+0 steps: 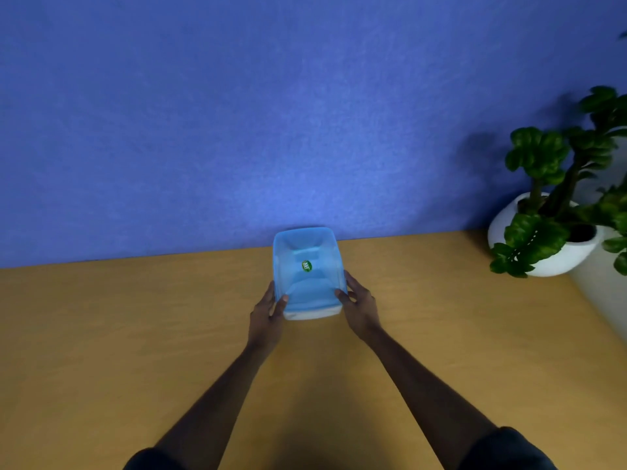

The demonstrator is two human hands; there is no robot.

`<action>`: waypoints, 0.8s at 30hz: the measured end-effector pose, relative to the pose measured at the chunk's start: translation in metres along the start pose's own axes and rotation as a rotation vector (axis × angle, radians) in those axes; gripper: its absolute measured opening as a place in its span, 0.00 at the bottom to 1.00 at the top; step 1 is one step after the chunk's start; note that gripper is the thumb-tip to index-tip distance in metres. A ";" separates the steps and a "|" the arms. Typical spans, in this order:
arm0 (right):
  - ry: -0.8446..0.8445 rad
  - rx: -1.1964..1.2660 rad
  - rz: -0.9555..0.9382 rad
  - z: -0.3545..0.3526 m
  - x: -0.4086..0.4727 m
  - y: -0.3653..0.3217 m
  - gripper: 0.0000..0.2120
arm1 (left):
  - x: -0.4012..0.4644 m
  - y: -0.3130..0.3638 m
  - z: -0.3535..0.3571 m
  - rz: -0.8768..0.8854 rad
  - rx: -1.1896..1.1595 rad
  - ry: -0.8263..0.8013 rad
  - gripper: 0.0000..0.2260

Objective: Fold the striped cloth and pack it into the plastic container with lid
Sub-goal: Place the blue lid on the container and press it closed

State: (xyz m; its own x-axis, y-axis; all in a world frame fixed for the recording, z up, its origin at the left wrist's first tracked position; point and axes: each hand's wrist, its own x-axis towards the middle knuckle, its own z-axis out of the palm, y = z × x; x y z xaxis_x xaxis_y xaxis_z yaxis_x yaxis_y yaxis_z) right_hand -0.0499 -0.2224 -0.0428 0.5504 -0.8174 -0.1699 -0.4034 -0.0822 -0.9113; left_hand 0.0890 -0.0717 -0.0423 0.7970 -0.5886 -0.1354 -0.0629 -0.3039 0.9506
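Note:
A plastic container (314,312) with a translucent blue lid (305,252) on top stands on the wooden table near the blue wall. The lid carries a small green round sticker (307,266). My left hand (268,312) grips the container's near left corner, thumb on the lid. My right hand (358,303) holds the near right corner, thumb on the lid edge. The striped cloth is not visible; I cannot tell what is inside through the lid.
The wooden table (135,334) runs up to a blue wall (237,113). At the right rear corner stands a green plant (556,184) in a white pot (509,232). A white surface (604,293) borders the table on the right.

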 end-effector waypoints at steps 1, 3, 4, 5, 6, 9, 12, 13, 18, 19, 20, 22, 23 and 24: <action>0.000 0.003 0.001 0.002 0.006 -0.001 0.32 | 0.007 -0.002 0.001 -0.007 0.003 -0.005 0.30; 0.003 0.005 -0.001 0.002 0.013 -0.005 0.32 | 0.016 0.001 0.002 -0.022 -0.002 -0.017 0.30; 0.004 0.001 -0.001 0.003 0.016 -0.006 0.31 | 0.019 0.002 0.002 -0.035 -0.012 -0.022 0.30; 0.004 0.001 -0.007 0.002 0.017 -0.008 0.30 | 0.020 0.004 0.001 -0.040 -0.017 -0.029 0.29; 0.006 0.002 -0.013 0.001 0.017 -0.009 0.29 | 0.020 0.008 0.001 -0.042 -0.016 -0.029 0.28; 0.004 0.013 -0.019 0.001 0.018 -0.007 0.28 | 0.020 0.007 0.003 -0.043 -0.016 -0.034 0.24; 0.002 0.005 -0.007 0.001 0.022 -0.005 0.29 | 0.020 0.008 0.002 -0.038 0.045 -0.036 0.25; -0.007 0.010 0.012 -0.001 0.025 -0.007 0.29 | 0.021 0.008 0.001 -0.026 0.090 -0.034 0.27; -0.095 -0.134 0.058 -0.017 0.029 -0.031 0.34 | 0.017 0.025 -0.002 -0.001 0.349 -0.063 0.32; -0.102 -0.229 0.023 -0.020 0.030 -0.035 0.36 | 0.018 0.028 -0.002 0.020 0.392 -0.057 0.33; -0.104 -0.331 -0.016 -0.025 0.029 -0.043 0.38 | 0.019 0.034 -0.004 0.041 0.435 -0.049 0.33; -0.071 -0.496 -0.136 -0.035 0.029 -0.056 0.39 | 0.023 0.049 -0.009 0.116 0.540 -0.028 0.35; -0.033 -0.573 -0.215 -0.040 0.030 -0.064 0.39 | 0.026 0.058 -0.012 0.174 0.608 -0.015 0.35; 0.014 -0.641 -0.282 -0.046 0.027 -0.076 0.39 | 0.027 0.070 -0.016 0.232 0.669 0.003 0.36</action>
State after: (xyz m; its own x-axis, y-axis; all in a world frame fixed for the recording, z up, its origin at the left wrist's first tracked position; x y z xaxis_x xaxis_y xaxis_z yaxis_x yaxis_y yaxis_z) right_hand -0.0375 -0.2645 0.0392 0.6898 -0.7223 0.0498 -0.6005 -0.6092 -0.5180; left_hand 0.1153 -0.0969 0.0249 0.7202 -0.6919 0.0517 -0.5861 -0.5668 0.5790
